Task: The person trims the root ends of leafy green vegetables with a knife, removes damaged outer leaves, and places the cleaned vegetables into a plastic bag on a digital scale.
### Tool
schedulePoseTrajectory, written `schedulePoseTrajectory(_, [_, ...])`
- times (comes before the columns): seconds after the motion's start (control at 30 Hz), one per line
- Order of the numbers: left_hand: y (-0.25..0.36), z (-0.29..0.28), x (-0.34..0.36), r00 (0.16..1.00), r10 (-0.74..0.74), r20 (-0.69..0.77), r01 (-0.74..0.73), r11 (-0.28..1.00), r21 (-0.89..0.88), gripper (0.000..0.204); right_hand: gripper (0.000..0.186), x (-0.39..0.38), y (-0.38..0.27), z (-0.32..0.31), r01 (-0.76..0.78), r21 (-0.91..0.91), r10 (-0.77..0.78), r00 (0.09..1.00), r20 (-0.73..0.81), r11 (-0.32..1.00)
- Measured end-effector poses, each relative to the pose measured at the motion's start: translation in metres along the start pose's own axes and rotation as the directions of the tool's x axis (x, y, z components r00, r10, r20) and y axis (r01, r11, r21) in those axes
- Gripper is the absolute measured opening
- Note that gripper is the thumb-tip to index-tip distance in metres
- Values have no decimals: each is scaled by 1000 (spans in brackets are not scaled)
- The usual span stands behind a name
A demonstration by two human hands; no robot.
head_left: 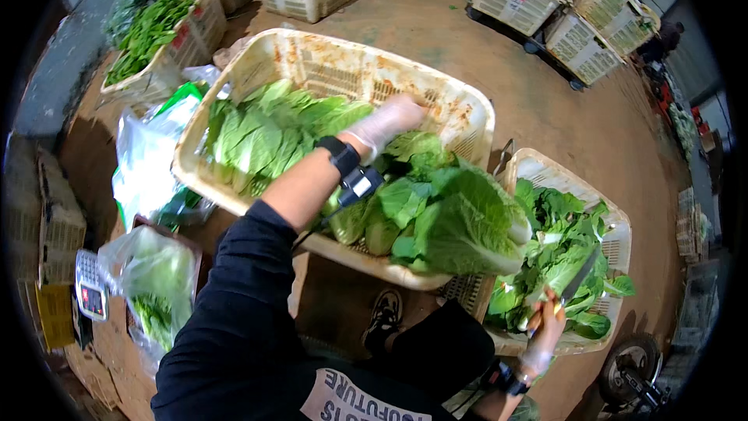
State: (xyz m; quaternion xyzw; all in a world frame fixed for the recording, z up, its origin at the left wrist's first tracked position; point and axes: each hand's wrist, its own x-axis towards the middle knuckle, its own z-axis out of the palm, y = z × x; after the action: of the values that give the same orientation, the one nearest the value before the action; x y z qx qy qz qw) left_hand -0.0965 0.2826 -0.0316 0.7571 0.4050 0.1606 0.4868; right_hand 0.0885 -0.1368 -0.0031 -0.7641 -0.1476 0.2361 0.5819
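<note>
1. At the centre of the view (12 o'clock is the top edge), a large cream crate [312, 58] holds leafy green heads [261, 132].
2. Left hand [396, 118]: gloved, inside the large crate, near its 12 o'clock wall. Blur and viewing angle hide the fingertips; whether they grip anything cannot be told.
3. Right hand [547, 316]: closed around the handle of a knife [579, 279]. The blade points to 1 o'clock, over loose leaves [565, 245] in a smaller crate [617, 238] at 4 o'clock.
4. Reference item: a big cabbage [475, 210] at the large crate's 4 o'clock end. Its long axis runs roughly from 10 o'clock, leaf end, to 4 o'clock, pale base.
5. Governing relation: the cabbage lies between both hands, at 5 o'clock from the left and 11 o'clock from the right. Its base is nearer the knife-bearing right.
</note>
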Motion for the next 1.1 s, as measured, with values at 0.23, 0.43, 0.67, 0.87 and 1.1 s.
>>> schedulePoseTrajectory(0.23, [-120, 78, 150, 979, -202, 24, 161, 843, 513, 45, 33, -16, 52, 4, -103, 63, 109, 990, -94, 993])
schedulePoseTrajectory(0.43, [-117, 124, 150, 917, -393, 64, 269, 729, 629, 57, 35, -5, 39, 18, -140, 14, 141, 979, -147, 990])
schedulePoseTrajectory(0.67, [-122, 109, 136, 949, -313, 44, 244, 815, 525, 77, 32, 1, 31, 22, -156, 38, 160, 977, -144, 987])
schedulePoseTrajectory(0.87, [-86, 53, 91, 986, -165, -17, 165, 974, 158, 84, 34, -6, 25, -7, -64, 26, 68, 981, -183, 998])
schedulePoseTrajectory(1.1, [-35, -23, -2, 981, 192, -36, -182, 967, 179, 77, 27, -8, -30, 27, -7, -79, 3, 999, -49, 997])
